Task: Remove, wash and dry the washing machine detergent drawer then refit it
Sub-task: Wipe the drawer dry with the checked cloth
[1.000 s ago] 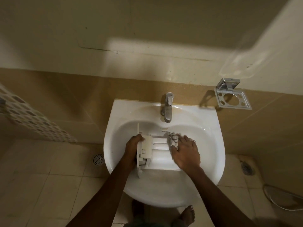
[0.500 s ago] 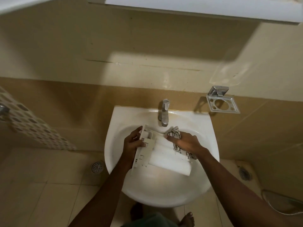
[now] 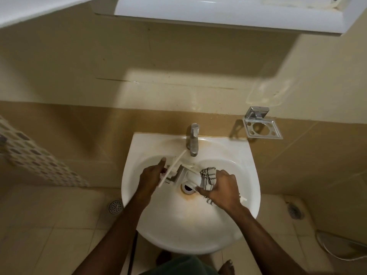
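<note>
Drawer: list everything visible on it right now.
The drawer is white and looks like moulded plastic. Its flat front panel shows edge-on as a thin slanted strip, with a boxy body behind it. It is tipped on its side in the sink bowl, just above the drain and below the tap. The left hand grips the panel end. The right hand holds a pale, dark-lined cloth against the other end, hiding it. Whether it touches the bowl cannot be told.

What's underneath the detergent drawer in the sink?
The sink bowl, with its drain showing beside the drawer. Whatever lies directly beneath drawer and cloth is covered.
</note>
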